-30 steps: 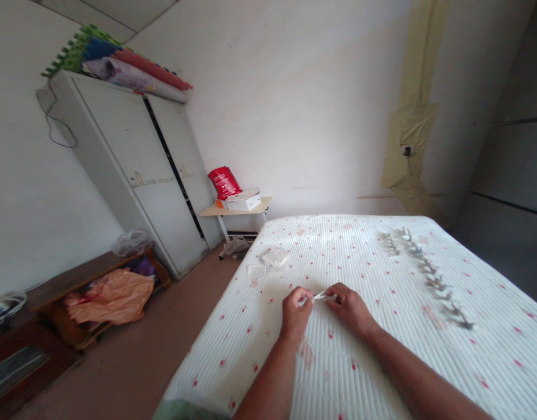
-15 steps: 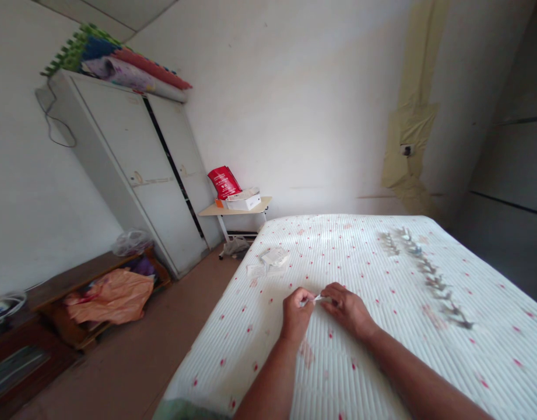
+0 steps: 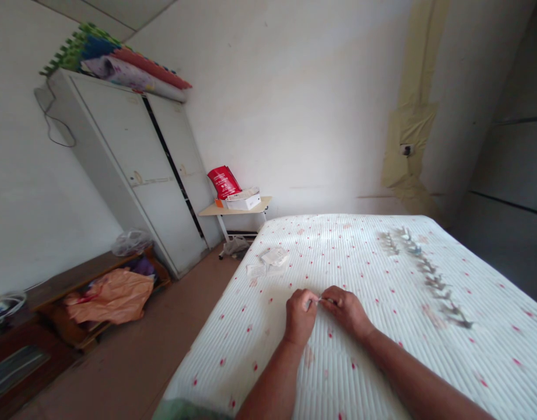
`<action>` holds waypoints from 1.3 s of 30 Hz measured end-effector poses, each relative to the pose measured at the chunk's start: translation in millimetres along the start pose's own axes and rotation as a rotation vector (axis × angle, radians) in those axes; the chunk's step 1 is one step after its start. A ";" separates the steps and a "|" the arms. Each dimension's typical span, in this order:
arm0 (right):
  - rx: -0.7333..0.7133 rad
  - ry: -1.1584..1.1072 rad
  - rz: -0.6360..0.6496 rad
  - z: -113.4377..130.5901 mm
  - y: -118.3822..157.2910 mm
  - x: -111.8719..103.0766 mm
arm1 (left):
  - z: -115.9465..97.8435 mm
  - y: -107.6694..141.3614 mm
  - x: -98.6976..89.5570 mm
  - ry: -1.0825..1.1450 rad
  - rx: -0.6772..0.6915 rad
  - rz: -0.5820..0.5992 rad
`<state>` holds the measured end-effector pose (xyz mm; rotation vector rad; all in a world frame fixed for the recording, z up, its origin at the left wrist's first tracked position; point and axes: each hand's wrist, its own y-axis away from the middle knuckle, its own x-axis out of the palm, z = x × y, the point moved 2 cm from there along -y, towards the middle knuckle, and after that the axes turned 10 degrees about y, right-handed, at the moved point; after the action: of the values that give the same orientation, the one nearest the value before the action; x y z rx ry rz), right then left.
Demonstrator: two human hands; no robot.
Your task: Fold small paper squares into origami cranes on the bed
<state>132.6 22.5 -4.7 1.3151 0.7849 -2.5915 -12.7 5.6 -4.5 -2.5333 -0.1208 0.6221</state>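
Over the near half of a white ribbed mattress (image 3: 360,373) with small red marks, my two hands work close together. My left hand (image 3: 300,318) is closed in a pinch on one end of a thin white paper-like strip (image 3: 319,299). From the other side, my right hand (image 3: 347,310) pinches the same strip, its fingers curled. Most of the strip is hidden by the fingers, and its exact kind is too small to make out. Farther right lies a row of small grey-white pointed pieces (image 3: 435,283), blurred, with a shorter row (image 3: 389,243) beside it.
Thin whitish squares and sheets (image 3: 274,257) lie at the mattress's left edge. Behind stands a small table (image 3: 207,211) with a red bag (image 3: 224,182) and a white box (image 3: 244,202). A grey cabinet (image 3: 132,146) and a low wooden unit with an orange plastic bag (image 3: 115,297) are left.
Both hands have shifted slightly; the left has turned and moved a little right. Less of the white strip shows between the fingers now. The pieces on the mattress stay put.
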 end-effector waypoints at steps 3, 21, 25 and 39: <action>0.011 -0.075 -0.009 0.8 0.0 -0.5 | -0.2 -0.2 -0.6 0.029 -0.037 0.001; 0.242 -0.208 0.048 0.1 -4.1 9.1 | 15.9 -3.4 6.0 0.371 -0.265 -0.117; 0.275 -0.208 0.049 0.5 -5.1 9.6 | 13.9 -3.3 6.1 0.379 -0.240 -0.110; 0.388 -0.420 0.234 3.7 -7.8 6.1 | 15.1 -5.6 8.1 0.409 -0.309 -0.142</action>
<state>123.5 28.0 -4.7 0.8138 0.0577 -2.7590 -12.1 19.2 -16.4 -2.8590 -0.2635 0.0212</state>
